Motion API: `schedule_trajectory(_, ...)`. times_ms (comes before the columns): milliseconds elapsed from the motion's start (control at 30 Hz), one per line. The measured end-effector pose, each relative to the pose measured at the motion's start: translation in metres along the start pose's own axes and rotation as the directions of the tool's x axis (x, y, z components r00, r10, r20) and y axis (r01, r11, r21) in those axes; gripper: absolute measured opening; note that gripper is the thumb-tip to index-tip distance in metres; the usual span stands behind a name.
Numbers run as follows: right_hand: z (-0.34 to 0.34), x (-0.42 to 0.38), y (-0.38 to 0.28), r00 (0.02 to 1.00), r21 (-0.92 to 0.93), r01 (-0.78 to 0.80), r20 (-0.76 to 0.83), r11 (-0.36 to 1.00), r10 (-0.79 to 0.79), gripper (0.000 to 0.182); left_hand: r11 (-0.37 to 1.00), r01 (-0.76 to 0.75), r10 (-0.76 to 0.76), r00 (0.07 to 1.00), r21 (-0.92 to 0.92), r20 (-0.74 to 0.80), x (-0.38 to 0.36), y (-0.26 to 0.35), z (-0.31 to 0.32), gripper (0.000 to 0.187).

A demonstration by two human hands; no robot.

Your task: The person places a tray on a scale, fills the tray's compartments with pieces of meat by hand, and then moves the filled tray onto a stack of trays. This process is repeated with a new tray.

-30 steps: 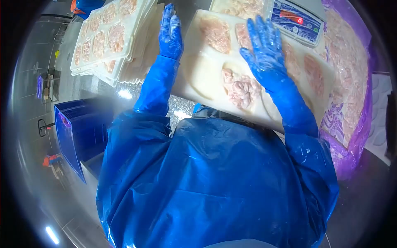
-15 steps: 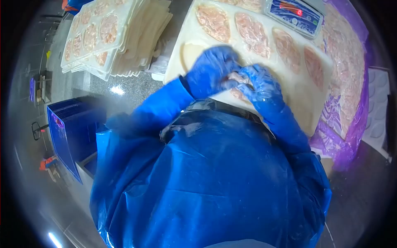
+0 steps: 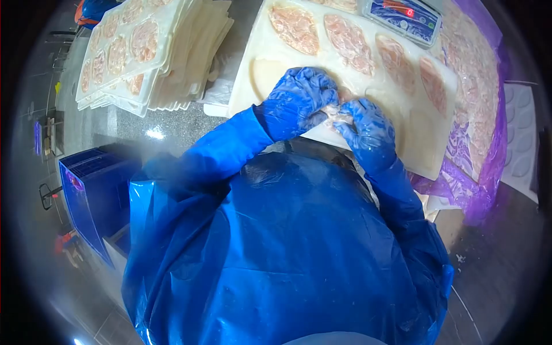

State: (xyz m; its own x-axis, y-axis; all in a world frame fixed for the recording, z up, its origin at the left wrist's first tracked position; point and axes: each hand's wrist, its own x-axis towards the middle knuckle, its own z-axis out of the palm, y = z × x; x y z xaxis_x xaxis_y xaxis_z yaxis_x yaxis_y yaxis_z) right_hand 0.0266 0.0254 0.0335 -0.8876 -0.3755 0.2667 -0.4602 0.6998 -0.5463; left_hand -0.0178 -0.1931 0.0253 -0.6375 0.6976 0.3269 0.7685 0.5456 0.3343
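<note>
My left hand (image 3: 302,100) and my right hand (image 3: 368,129), both in wet blue gloves, meet over the near side of a white tray (image 3: 368,86). Between their curled fingers is a small piece of raw pale-pink meat (image 3: 332,113), like chicken, partly hidden by the gloves. Both hands are closed on it. Oval hollows in the tray's far row hold flattened pink meat (image 3: 348,46). A bare oval hollow (image 3: 264,77) lies just beyond my left hand.
A stack of white trays (image 3: 190,63) stands left, its top one filled with meat. Behind my tray is a scale (image 3: 404,20) with a red display. Purple plastic film (image 3: 489,190) edges a meat heap (image 3: 468,75) at right. A blue bin (image 3: 98,190) stands lower left.
My hands have drawn slightly apart, and more of the meat shows between them. The whole view has shifted a little.
</note>
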Motion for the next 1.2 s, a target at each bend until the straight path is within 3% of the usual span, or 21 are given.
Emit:
schedule_trajectory(100, -0.007, 0.002, 0.002, 1.000, -0.049, 0.015, 0.008, 0.999, -0.015, 0.029, 0.998, -0.015, 0.015, 1.000, -0.063, -0.005, -0.002, -0.003, -0.007, 0.038)
schedule_trajectory(167, -0.005, 0.004, 0.000, 0.995, 0.236, 0.015, -0.098, 0.972, 0.009, 0.022, 0.992, -0.041, 0.036, 0.998, -0.122, -0.048, -0.005, -0.006, -0.011, 0.036)
schedule_trajectory(200, -0.006, 0.005, -0.002, 0.995, 0.236, 0.014, -0.099, 0.972, 0.010, 0.022, 0.918, 0.069, -0.076, 0.997, -0.391, -0.003, -0.006, -0.009, -0.012, 0.031)
schedule_trajectory(233, -0.011, 0.011, -0.009, 0.984, 0.490, -0.147, -0.014, 0.859, 0.177, 0.019, 0.762, 0.177, -0.170, 0.983, -0.623, 0.071, -0.006, -0.011, -0.017, 0.027)
schedule_trajectory(267, -0.013, 0.016, -0.016, 0.945, 0.692, -0.295, 0.110, 0.659, 0.308, 0.016, 0.748, 0.176, -0.211, 0.977, -0.639, 0.023, -0.001, -0.014, -0.021, 0.021)
schedule_trajectory(333, -0.006, 0.032, -0.023, 0.962, 0.754, -0.164, -0.020, 0.636, 0.272, 0.013, 0.701, 0.036, -0.234, 0.955, -0.713, -0.181, 0.001, -0.016, -0.040, 0.022)
schedule_trajectory(400, -0.010, 0.050, -0.041, 0.978, 0.527, 0.102, -0.210, 0.844, 0.014, 0.013, 0.927, 0.072, -0.164, 0.961, -0.369, -0.224, -0.009, -0.025, -0.070, 0.020)
schedule_trajectory(467, 0.002, 0.047, -0.050, 0.984, 0.690, 0.154, -0.171, 0.707, -0.048, 0.019, 0.982, 0.008, -0.049, 0.975, -0.187, -0.218, -0.032, -0.041, -0.079, 0.019)
schedule_trajectory(533, 0.007, 0.041, -0.042, 0.953, 0.292, 0.277, 0.040, 0.915, -0.301, 0.024, 0.988, 0.129, -0.141, 0.978, -0.083, -0.154, -0.072, -0.055, -0.079, 0.020)
schedule_trajectory(600, 0.023, 0.040, -0.040, 0.970, 0.289, 0.228, 0.015, 0.930, -0.242, 0.028, 0.969, 0.246, -0.243, 0.965, 0.018, -0.100, -0.087, -0.058, -0.078, 0.021)
schedule_trajectory(667, 0.039, 0.047, -0.053, 0.974, 0.210, 0.224, -0.088, 0.952, -0.210, 0.030, 0.934, 0.355, -0.357, 0.911, -0.051, -0.204, -0.080, -0.051, -0.076, 0.026)
schedule_trajectory(700, 0.056, 0.045, -0.054, 0.981, 0.107, 0.189, 0.024, 0.976, -0.192, 0.034, 0.932, 0.361, -0.357, 0.912, -0.017, -0.202, -0.069, -0.039, -0.072, 0.031)
schedule_trajectory(733, 0.062, 0.042, -0.054, 0.980, 0.109, 0.193, 0.027, 0.975, -0.197, 0.034, 0.942, 0.279, -0.257, 0.957, 0.189, -0.132, -0.064, -0.041, -0.058, 0.030)
schedule_trajectory(800, 0.069, 0.041, -0.054, 0.951, -0.003, 0.304, 0.052, 0.953, -0.303, 0.035, 0.893, 0.361, -0.343, 0.933, 0.268, -0.112, -0.055, -0.048, -0.044, 0.023)
schedule_trajectory(867, 0.070, 0.036, -0.052, 0.952, -0.038, 0.306, 0.044, 0.951, -0.304, 0.033, 0.767, 0.487, -0.423, 0.874, 0.418, -0.240, -0.049, -0.067, -0.041, 0.020)
schedule_trajectory(933, 0.064, 0.030, -0.055, 0.952, -0.163, 0.305, 0.075, 0.938, -0.296, 0.032, 0.805, 0.492, -0.402, 0.864, 0.333, -0.304, -0.050, -0.067, -0.044, 0.021)
schedule_trajectory(1000, 0.063, 0.031, -0.052, 0.956, -0.115, 0.288, 0.094, 0.951, -0.279, 0.033, 0.824, 0.512, -0.436, 0.846, 0.242, -0.306, -0.053, -0.039, -0.051, 0.026)
schedule_trajectory(1067, 0.063, 0.036, -0.041, 0.960, -0.064, 0.267, 0.106, 0.962, -0.260, 0.033, 0.873, 0.348, -0.353, 0.934, 0.341, -0.050, -0.069, -0.018, -0.042, 0.039)
schedule_trajectory(1133, 0.071, 0.059, -0.014, 0.914, -0.108, 0.367, -0.143, 0.924, -0.380, 0.032, 0.941, 0.254, -0.237, 0.966, 0.225, -0.101, -0.080, 0.003, -0.034, 0.040)
schedule_trajectory(1167, 0.062, 0.087, -0.022, 0.878, 0.107, 0.470, -0.155, 0.876, -0.452, 0.029, 0.941, 0.252, -0.236, 0.967, 0.226, -0.097, -0.079, 0.004, -0.034, 0.040)
schedule_trajectory(1200, 0.071, 0.100, -0.014, 0.880, 0.109, 0.466, -0.157, 0.878, -0.448, 0.029, 0.970, 0.186, -0.179, 0.982, 0.160, -0.054, -0.078, 0.004, -0.035, 0.041)
